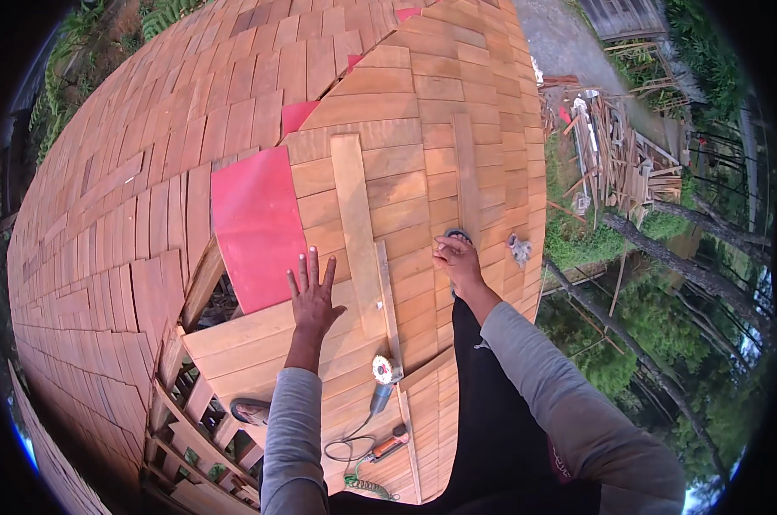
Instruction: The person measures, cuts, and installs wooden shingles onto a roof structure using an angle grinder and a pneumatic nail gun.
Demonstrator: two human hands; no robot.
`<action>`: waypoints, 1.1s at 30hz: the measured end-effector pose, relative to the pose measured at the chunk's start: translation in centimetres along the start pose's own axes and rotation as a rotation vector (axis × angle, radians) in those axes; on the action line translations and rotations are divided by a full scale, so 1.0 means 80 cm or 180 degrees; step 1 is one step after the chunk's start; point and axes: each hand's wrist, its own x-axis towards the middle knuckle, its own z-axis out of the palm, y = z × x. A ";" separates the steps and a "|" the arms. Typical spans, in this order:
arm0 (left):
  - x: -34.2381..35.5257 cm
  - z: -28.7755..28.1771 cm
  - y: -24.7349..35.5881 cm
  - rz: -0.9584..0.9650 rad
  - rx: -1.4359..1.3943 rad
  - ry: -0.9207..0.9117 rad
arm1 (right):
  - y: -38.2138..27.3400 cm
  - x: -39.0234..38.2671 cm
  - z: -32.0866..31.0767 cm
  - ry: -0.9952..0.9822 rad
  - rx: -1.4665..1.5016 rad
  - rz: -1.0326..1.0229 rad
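My left hand (315, 300) is open, fingers spread, at the lower right edge of a red sheet (258, 227) and the wooden shingles (376, 112) beside it. Whether its palm presses down is not clear. My right hand (460, 266) is closed with its fingers curled, above the shingles in front of my shoe; what it may hold is too small to make out. Between the hands lies a pale long board (352, 184) with a narrow batten (387, 300) alongside. An angle grinder (382, 382) with a toothed disc rests against the batten's lower part.
An orange tool (393, 443) with a green coiled hose (370, 487) lies near my legs. Open framing (201, 402) gapes at the lower left. Another board (466, 176) and a crumpled grey bundle (519, 250) lie to the right, near the roof edge. Below is a timber pile (625, 154).
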 end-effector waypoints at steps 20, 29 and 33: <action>0.170 0.102 0.076 -0.0182 0.0780 -0.0334 | 0.005 0.275 0.179 0.0218 -0.1939 -0.1825; 0.181 0.128 0.077 -0.0053 0.1018 -0.0049 | 0.020 0.344 0.221 0.0352 -0.1730 -0.1986; 0.175 0.123 0.069 -0.0114 0.0908 -0.0266 | 0.023 0.326 0.234 0.0211 -0.1818 -0.2015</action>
